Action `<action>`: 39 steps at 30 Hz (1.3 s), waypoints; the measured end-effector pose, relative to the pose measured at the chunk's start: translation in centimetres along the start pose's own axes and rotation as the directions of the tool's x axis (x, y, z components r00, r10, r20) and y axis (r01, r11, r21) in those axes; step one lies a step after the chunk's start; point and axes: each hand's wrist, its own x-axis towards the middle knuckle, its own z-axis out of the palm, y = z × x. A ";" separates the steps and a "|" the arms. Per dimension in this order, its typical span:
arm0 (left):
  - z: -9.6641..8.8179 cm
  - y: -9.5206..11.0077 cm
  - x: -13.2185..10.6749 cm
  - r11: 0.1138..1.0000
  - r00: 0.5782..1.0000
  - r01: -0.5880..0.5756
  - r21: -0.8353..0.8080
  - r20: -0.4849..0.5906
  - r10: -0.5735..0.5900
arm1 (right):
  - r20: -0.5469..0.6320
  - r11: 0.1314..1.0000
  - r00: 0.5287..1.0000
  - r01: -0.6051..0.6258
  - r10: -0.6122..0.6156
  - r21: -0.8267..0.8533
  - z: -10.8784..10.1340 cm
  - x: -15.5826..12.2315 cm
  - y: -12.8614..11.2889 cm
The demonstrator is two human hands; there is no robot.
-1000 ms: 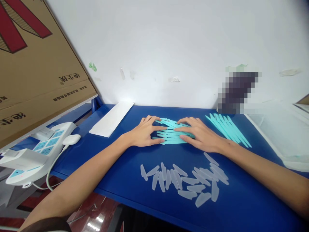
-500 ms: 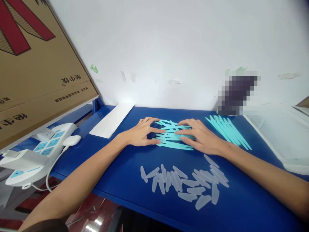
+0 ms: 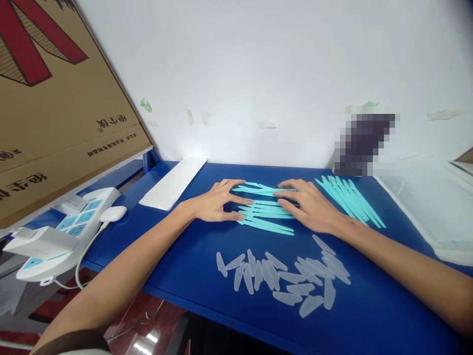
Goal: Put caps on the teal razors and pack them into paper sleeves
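Several slim turquoise sticks (image 3: 264,214), shaped like eyebrow razors, lie roughly side by side on the blue table between my hands. At their left ends, my left hand (image 3: 218,201) rests with fingers spread, fingertips touching the sticks. My right hand (image 3: 308,204) reaches over their right ends, fingers apart and tips on or beside them; some right ends are hidden beneath it. Nearer to me, several translucent whitish sleeve-like caps (image 3: 258,273) are scattered. Beyond my right hand lies a second bunch of turquoise sticks (image 3: 351,199), packed closely and slanting.
A white flat strip (image 3: 173,185) lies at the left on the blue table (image 3: 192,266). Further left are a power strip (image 3: 70,231) with plugs and a large cardboard box (image 3: 66,113). A translucent tray (image 3: 428,212) stands at the right; a blurred dark object (image 3: 365,143) leans on the wall.
The sticks between my hands have spread into flatter, more separate rows, with fewer crossing. My right hand has shifted slightly right; my left hand stays nearly in place.
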 end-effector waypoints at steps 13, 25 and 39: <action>1.2 0.2 0.5 0.999 0.982 -0.049 -0.005 -0.180 0.047 | 0.039 0.991 0.991 0.125 -0.127 0.050 -0.4 0.0 -0.3; 1.8 1.2 1.0 0.997 0.984 -0.069 0.033 -0.165 0.073 | 0.019 0.992 0.993 0.114 -0.116 0.061 -0.4 0.0 -0.3; 2.3 0.7 1.0 0.999 0.977 0.009 0.049 -0.211 0.001 | 0.035 0.983 0.987 0.154 -0.158 0.096 -0.7 -0.1 -0.3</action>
